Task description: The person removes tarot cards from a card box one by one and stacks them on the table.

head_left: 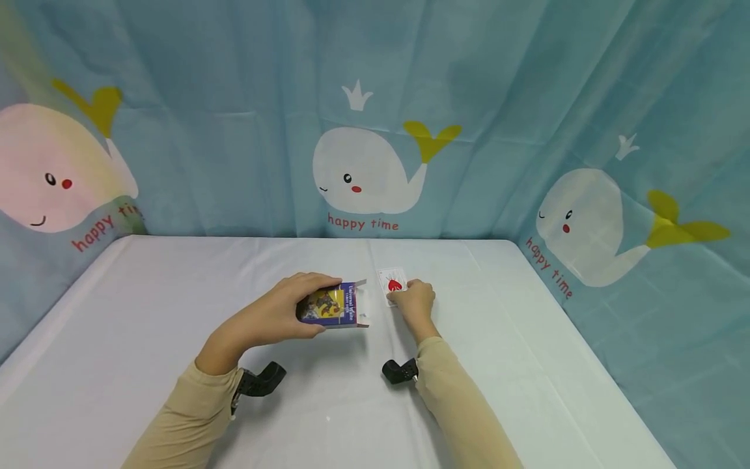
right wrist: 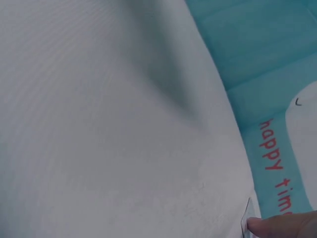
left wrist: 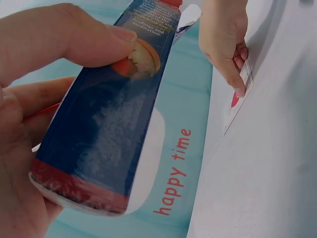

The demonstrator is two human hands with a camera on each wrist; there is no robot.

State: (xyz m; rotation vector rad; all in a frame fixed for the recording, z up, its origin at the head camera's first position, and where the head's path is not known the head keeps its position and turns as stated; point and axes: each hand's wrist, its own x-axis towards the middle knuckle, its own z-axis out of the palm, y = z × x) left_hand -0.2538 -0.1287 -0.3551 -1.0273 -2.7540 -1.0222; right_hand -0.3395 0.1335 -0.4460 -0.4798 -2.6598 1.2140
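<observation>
My left hand (head_left: 281, 312) grips a blue tarot card box (head_left: 331, 306) between thumb and fingers, held above the table. Its printed front with a yellow picture shows in the head view, and an end flap (head_left: 362, 324) stands open on the right. In the left wrist view the thumb presses on the box's dark blue side (left wrist: 104, 119). To the right, my right hand (head_left: 415, 303) pinches a white card (head_left: 391, 279) with a red picture, thumb on its face, close over the tabletop. In the right wrist view only the thumb and a card edge (right wrist: 246, 218) show.
A white cloth covers the table (head_left: 328, 417). Behind and beside it hangs a blue curtain (head_left: 246, 163) with whale prints. Black wrist mounts (head_left: 260, 380) stick out inward from both sleeves.
</observation>
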